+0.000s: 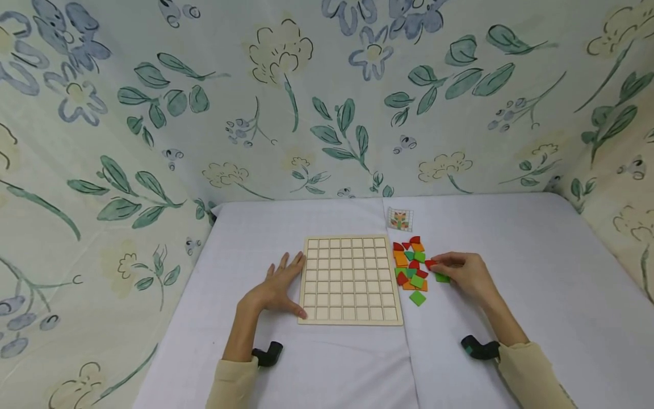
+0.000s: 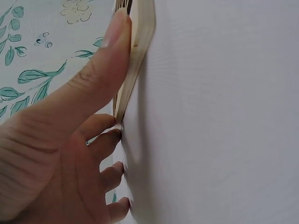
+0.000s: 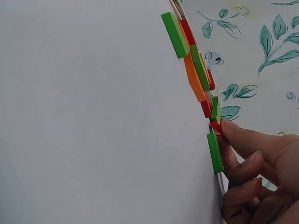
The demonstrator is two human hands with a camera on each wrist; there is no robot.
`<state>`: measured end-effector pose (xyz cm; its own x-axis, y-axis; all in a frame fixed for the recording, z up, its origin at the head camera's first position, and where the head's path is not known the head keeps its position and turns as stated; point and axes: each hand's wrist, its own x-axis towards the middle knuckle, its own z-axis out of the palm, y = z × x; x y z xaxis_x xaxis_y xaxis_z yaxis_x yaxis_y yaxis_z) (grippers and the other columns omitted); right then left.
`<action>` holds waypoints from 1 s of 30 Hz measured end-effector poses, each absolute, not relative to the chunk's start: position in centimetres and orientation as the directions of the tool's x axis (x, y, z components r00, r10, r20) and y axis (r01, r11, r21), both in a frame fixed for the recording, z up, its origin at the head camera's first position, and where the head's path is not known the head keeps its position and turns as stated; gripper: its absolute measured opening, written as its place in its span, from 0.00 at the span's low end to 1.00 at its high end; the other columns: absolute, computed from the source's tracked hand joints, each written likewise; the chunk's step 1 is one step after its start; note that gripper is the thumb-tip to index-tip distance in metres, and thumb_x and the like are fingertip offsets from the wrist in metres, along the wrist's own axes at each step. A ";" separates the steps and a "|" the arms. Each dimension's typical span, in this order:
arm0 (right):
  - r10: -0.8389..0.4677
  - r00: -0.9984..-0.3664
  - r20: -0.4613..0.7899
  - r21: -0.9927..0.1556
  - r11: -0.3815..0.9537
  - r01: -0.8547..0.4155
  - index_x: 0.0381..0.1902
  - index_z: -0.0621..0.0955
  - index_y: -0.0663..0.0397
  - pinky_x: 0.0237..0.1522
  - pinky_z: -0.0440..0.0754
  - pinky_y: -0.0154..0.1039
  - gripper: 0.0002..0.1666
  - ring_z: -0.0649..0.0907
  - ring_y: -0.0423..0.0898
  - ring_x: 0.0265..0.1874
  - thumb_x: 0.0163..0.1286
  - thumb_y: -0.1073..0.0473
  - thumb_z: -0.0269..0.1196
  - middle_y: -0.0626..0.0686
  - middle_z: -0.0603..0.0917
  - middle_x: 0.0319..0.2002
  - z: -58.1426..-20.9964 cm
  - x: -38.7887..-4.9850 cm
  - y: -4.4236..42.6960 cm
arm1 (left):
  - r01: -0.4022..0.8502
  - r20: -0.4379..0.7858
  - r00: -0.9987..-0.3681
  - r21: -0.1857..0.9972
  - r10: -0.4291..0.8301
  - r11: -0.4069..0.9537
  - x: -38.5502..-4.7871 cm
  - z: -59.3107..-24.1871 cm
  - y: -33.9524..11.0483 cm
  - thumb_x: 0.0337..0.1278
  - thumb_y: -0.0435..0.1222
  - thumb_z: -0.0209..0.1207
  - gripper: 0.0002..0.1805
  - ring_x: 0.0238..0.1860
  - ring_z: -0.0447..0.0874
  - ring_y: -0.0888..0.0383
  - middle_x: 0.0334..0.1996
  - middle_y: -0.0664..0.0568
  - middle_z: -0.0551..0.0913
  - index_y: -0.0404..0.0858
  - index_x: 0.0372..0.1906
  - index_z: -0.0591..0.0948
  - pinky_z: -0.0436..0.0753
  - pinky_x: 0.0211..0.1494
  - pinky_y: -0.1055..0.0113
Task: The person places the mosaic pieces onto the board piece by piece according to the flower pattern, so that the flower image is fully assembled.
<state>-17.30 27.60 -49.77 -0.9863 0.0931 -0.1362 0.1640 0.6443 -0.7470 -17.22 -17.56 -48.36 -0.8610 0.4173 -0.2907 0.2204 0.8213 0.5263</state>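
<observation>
A pale wooden board with a grid of square recesses lies flat on the white cloth. My left hand rests at its left edge with spread fingers; in the left wrist view the thumb lies along the board's near corner. Between thumb and forefinger my right hand pinches a red tile, partly hidden by the fingertips. A green tile lies on the cloth under that hand. Beside the board sits a loose pile of red, orange and green tiles, with a green square at its near end.
A small card with a coloured pattern lies behind the tiles. White cloth covers the table, with a crease running along the board's right side. A flower-printed curtain hangs behind and at the sides. Black wrist devices sit by both sleeves.
</observation>
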 end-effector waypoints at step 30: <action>0.003 -0.984 -0.178 -0.869 0.469 0.159 0.52 0.89 0.57 0.23 0.69 0.33 0.25 0.73 0.42 0.21 0.66 0.44 0.73 0.50 0.81 0.27 -48.5 -19.6 22.9 | 0.227 -0.281 -0.855 0.552 0.435 0.802 -17.3 -48.5 -17.7 0.28 0.49 0.85 0.77 0.86 0.27 0.41 0.86 0.49 0.41 0.40 0.84 0.48 0.33 0.85 0.36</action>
<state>-19.61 22.91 -48.47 -0.9840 0.0027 -0.1781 0.1586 0.4691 -0.8688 -17.32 -17.71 -48.45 -0.8554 0.4351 -0.2809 0.2268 0.8024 0.5521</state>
